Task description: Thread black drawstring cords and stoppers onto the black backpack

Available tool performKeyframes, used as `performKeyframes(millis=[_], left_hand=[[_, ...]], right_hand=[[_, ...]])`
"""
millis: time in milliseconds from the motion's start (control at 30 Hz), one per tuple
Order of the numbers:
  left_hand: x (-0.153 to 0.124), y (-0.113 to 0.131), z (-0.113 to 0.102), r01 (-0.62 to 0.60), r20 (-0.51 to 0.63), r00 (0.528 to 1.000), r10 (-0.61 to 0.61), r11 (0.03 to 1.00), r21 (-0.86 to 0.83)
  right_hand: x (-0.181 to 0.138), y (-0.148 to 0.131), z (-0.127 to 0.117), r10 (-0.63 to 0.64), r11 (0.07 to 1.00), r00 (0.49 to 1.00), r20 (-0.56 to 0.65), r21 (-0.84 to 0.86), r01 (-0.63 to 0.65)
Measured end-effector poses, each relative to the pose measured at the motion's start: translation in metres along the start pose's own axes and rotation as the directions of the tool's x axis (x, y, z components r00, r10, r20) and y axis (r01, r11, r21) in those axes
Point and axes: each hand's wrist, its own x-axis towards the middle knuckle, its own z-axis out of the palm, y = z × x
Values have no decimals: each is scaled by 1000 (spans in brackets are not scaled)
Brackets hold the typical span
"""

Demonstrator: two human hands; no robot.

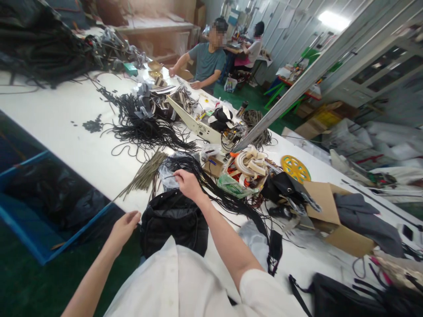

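A black bag (pixel 175 220) with its mouth open lies at the table edge against my body. Above its far rim, my right hand (pixel 189 185) pinches a thin dark cord (pixel 169 177), whose end sticks out to the left. My left hand (pixel 125 228) is beside the bag's left side, its fingertips pressed together; whether anything is between them is too small to tell. Close to my right hand lie a bundle of black cords (pixel 228 200), a crumpled clear plastic bag (pixel 167 176) and a fan of olive cords (pixel 142 174).
A blue bin (pixel 42 255) with dark plastic stands below the table at left. A basket (pixel 231 187) of webbing rolls, a cardboard box (pixel 322 202) and a yellow reel (pixel 295 168) sit at right. A slanted metal post (pixel 291 92) rises behind. A co-worker (pixel 209 61) sits across.
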Motion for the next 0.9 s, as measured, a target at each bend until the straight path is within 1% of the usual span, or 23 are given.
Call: performKeyframes(millis=[100, 167, 233, 333, 400, 500, 633, 767, 900], left_hand=[[12, -7, 11, -8, -29, 1000, 10, 998, 65], [27, -4, 18, -23, -43, 999, 29, 991, 130], [42, 1, 24, -29, -38, 999, 37, 980, 198], [59, 5, 30, -24, -9, 1000, 28, 955, 297], [64, 6, 32, -23, 8, 1000, 22, 935, 355], [64, 3, 33, -28, 21, 1000, 21, 911, 411], [59, -3, 31, -42, 50, 998, 23, 909, 415], [55, -8, 22, -37, 94, 996, 7, 948, 316], [51, -14, 14, 35, 124, 991, -51, 991, 132]], right_hand=[[-10, 12, 58, 108, 994, 988, 108, -34, -105], [-20, 16, 89, 187, 982, 971, 152, -59, -180], [-32, 18, 111, 270, 962, 947, 173, -83, -259], [-50, 18, 131, 373, 928, 908, 192, -99, -360], [-61, 18, 139, 418, 908, 885, 207, -89, -409], [-71, 17, 144, 456, 888, 859, 232, -52, -457], [-72, 18, 143, 450, 887, 856, 254, -14, -462], [-68, 21, 140, 403, 911, 880, 251, -14, -413], [-69, 24, 143, 382, 923, 890, 249, -54, -381]])
